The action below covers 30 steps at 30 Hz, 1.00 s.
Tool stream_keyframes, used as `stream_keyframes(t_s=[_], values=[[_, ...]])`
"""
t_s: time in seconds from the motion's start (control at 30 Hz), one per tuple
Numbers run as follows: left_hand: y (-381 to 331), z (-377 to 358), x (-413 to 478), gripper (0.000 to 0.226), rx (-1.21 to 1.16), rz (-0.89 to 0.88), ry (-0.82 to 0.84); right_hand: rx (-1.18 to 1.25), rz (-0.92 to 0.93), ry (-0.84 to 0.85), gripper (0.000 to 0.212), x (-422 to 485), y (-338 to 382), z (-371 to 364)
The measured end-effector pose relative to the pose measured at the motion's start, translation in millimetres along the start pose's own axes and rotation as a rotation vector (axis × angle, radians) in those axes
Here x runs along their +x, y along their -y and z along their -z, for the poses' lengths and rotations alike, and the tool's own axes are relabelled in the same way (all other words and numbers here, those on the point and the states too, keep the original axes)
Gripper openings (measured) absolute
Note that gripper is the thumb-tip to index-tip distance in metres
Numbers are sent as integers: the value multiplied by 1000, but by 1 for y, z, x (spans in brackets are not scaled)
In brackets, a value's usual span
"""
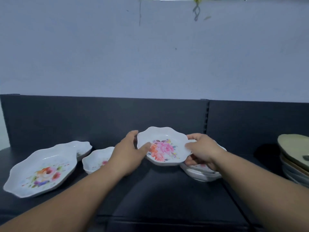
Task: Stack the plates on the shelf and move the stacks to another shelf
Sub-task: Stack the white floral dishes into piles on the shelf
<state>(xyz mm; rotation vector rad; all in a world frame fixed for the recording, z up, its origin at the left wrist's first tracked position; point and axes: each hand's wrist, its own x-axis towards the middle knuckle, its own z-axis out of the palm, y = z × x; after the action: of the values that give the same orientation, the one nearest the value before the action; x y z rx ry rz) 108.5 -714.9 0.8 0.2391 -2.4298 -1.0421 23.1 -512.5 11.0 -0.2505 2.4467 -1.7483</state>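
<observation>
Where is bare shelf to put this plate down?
Free: front middle of the shelf, nearer than the held plate; the gap between the low white stack and the mixed stack far right. Crowded: left, where the large floral plate, a small plate and a rear plate sit close.

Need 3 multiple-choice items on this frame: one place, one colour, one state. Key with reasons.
1. Where on the shelf is the stack of green and brown plates? A. far left B. centre C. far right
2. The biggest flower on the held plate is: A. blue B. pink C. black
3. How many hands grip that plate? A. none B. one C. two

Key: 1 C, it sits at the right edge. 2 B, a pink bloom fills mid-plate. 3 C, left hand and right hand each grip its rim.
</observation>
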Motion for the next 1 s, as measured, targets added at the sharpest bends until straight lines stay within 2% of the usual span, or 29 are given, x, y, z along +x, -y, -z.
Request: stream_keyframes(t_s=[0.1,0.2,0.4,0.63,0.77,1.0], values=[[-23,-35,5,57,-61,-50,58,-43,16,-69,31,11,-10,41],[-39,-67,10,66,-48,-63,120,-126,57,-135,27,19,-20,72],[-51,-112,18,68,-1,3,217,-295,50,-98,22,28,-39,101],[-60,-132,17,65,93,51,197,-533,-9,22,30,36,-48,107],[-66,-140,19,61,81,76,193,-645,-7,11,30,39,-49,110],[-67,-150,21,53,37,120,160,-587,16,8,26,45,-58,119]])
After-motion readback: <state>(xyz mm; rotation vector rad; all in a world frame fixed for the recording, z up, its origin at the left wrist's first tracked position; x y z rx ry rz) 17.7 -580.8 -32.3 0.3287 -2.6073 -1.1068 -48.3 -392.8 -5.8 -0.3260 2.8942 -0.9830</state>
